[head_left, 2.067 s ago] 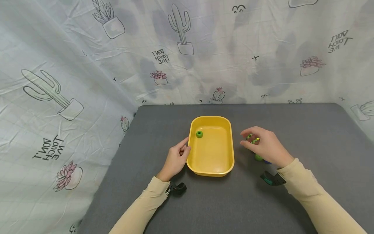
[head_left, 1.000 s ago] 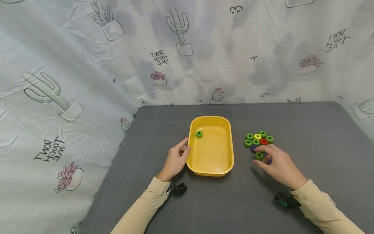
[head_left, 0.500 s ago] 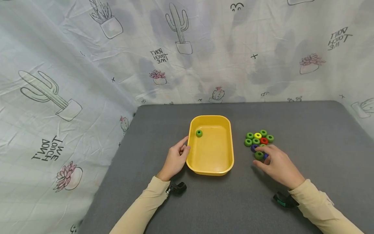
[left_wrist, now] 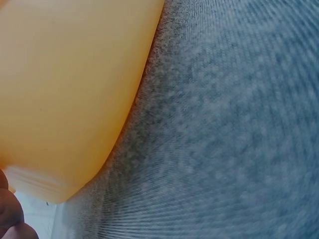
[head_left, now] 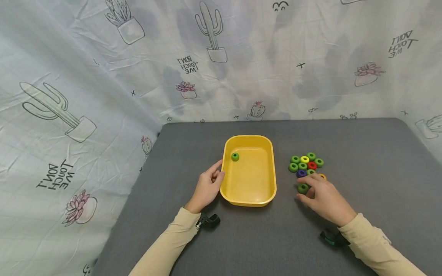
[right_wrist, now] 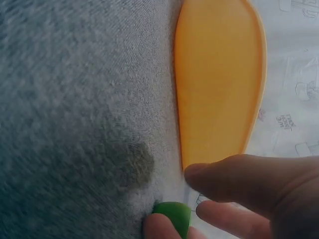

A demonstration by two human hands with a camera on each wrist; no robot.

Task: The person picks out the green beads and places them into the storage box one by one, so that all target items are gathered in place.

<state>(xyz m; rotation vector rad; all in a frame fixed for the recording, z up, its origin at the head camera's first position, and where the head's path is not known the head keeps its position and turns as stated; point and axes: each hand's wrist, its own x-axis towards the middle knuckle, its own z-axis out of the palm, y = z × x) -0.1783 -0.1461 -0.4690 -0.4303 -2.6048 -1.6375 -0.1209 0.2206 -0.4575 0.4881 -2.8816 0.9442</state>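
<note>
My left hand (head_left: 206,188) touches the left side of a yellow tray (head_left: 275,180), its index finger and thumb at the rim. In the left wrist view, its fingers (left_wrist: 10,211) show at the corner beside the tray wall (left_wrist: 75,84). One green bead (head_left: 235,156) sits inside the tray. My right hand (head_left: 324,197) is low over the table, thumb and fingers on either side of another green bead (head_left: 302,188). In the right wrist view a fingertip (right_wrist: 160,227) overlaps that bead (right_wrist: 175,214), while the thumb (right_wrist: 214,179) appears apart from it.
Beyond the right hand lie several green beads (head_left: 293,167), a yellow bead (head_left: 304,159), a red bead (head_left: 312,165) and a blue bead (head_left: 301,174). An orange bead (head_left: 322,176) is partly hidden. A printed curtain (head_left: 241,76) hangs behind the grey table (head_left: 255,241).
My right hand first moved away from the tray to the beads. Lately it shifted slightly left, and the green bead between its fingers slid toward me. The left hand stays at the tray.
</note>
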